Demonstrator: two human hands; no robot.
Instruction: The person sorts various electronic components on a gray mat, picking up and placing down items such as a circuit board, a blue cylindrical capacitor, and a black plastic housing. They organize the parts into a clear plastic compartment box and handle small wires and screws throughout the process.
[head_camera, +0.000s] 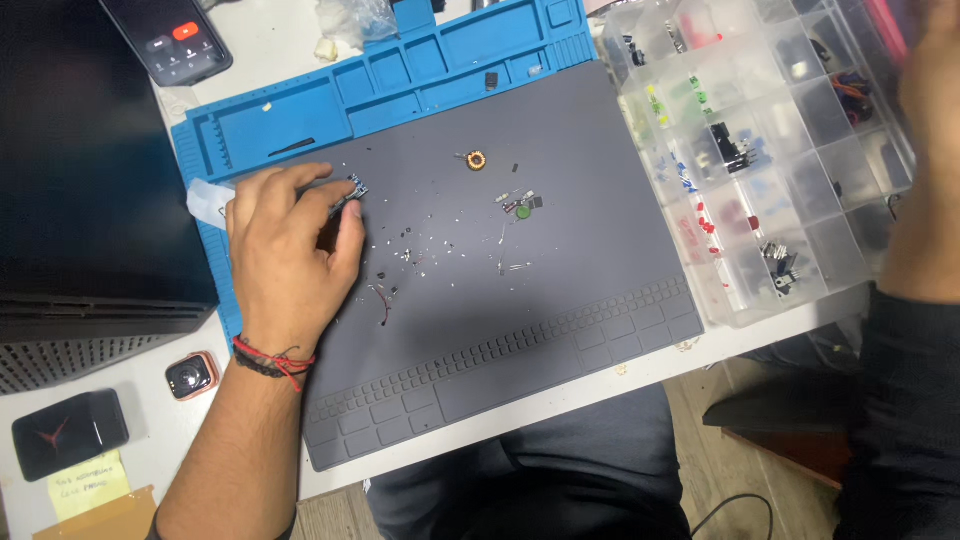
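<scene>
Head view: at left of centre, the left hand pinches a small dark part by its edges on the grey mat; it looks light, rigid and easily bent. The right hand, blurred at the right edge, hovers over the clear parts box; its grip cannot be told.

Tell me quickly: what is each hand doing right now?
Left hand: fingers curled, pinching a small electronic part on the grey mat.
Right hand: blurred at the frame edge over the clear parts organizer; state cannot be told.
</scene>
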